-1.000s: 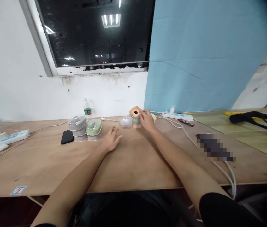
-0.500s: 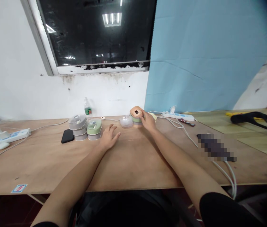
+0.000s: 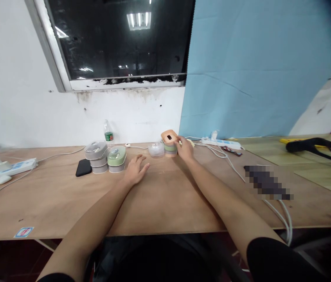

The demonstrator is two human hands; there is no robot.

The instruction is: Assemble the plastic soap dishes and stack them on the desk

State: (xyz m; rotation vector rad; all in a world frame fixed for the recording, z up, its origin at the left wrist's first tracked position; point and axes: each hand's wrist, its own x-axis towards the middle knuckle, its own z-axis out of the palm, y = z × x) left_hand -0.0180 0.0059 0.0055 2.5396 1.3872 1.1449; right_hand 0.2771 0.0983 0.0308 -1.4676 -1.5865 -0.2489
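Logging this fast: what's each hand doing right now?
Left hand: open, palm down on the brown wooden table, holding nothing.
Right hand: closed on the small round peach-lidded plastic container.

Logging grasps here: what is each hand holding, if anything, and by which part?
The right hand grips the orange-lidded container by its right side. The left hand lies open on the table, holding nothing.

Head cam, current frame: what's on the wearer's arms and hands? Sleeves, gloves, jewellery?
The left hand and right hand are bare: no gloves, rings, watch or markings visible. Both forearms are uncovered. A black sleeve covers the right upper arm at the bottom edge. A dark sliver at the left arm's end looks like its match.
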